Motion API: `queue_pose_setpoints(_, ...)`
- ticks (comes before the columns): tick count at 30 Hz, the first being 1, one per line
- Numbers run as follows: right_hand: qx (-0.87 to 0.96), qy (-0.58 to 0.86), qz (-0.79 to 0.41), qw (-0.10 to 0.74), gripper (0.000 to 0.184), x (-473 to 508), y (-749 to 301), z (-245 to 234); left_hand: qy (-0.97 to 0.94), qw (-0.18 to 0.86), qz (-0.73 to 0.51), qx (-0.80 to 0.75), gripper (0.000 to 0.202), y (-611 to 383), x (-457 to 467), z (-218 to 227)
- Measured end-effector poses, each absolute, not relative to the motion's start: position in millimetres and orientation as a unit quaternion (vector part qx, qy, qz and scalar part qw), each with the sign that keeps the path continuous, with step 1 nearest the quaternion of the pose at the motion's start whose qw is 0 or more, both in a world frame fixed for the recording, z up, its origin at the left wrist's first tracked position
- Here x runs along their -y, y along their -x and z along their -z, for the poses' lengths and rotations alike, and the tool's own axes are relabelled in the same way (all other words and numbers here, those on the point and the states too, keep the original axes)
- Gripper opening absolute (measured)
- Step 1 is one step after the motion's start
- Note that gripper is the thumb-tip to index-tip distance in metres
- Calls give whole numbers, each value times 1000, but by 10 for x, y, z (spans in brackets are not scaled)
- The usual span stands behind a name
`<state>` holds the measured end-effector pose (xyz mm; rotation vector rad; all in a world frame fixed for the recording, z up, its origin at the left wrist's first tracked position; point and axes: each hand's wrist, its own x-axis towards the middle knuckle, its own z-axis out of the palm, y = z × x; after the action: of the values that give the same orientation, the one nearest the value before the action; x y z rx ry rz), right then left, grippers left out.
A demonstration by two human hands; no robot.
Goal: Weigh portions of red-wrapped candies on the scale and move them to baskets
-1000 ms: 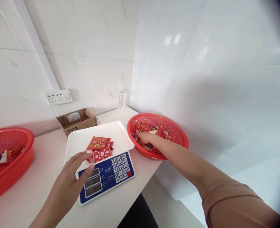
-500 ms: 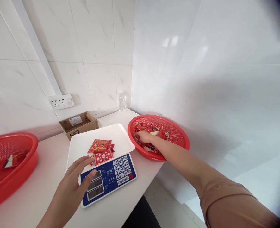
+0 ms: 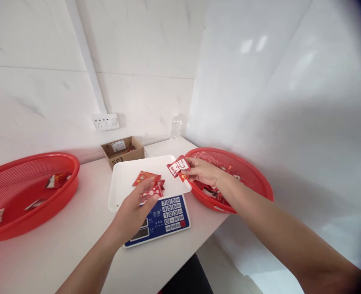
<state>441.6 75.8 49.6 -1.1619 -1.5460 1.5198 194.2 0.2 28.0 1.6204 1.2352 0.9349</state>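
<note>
My right hand pinches a red-and-white snack packet with Chinese characters, over the right edge of the scale's white tray. A smaller red-and-gold piece shows under that packet. My left hand hovers at the tray's front edge with thumb and fingers apart. Just beyond its fingertips lie a red-and-gold packet and a red packet with white dots; whether the fingers touch them I cannot tell. The left hand partly covers the blue keypad panel and its displays.
On the right, a red plastic basket holds several red packets. Another red basket at the left has a few packets inside. Behind the tray stand a small cardboard box and a clear plastic bottle. Walls close off the back and right.
My right hand has come up out of the right basket, bringing the red-and-white packet over the tray. My left hand has shifted closer to the packets lying there. The view has turned left.
</note>
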Motion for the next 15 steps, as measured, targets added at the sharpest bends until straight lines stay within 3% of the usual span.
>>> queue_pose_setpoints(3, 607, 361, -651, 278, 27, -651, -4040, -512, -561, 555, -439, -429, 54, -2040, -76, -340)
queue_pose_setpoints(5, 612, 343, -666, 254, 25, -613, -3862, -511, -509, 598, -468, -407, 48, -2023, -132, -369)
queue_pose_setpoints(9, 585, 409, -644, 276, 26, -652, -3725, -478, -452, 572, -544, -416, 31, -1771, -210, -391)
queue_pose_setpoints(15, 572, 497, -564, 328, 19, -809, -3594, -349, -356, 525, -643, -429, 29, -1367, -151, -335)
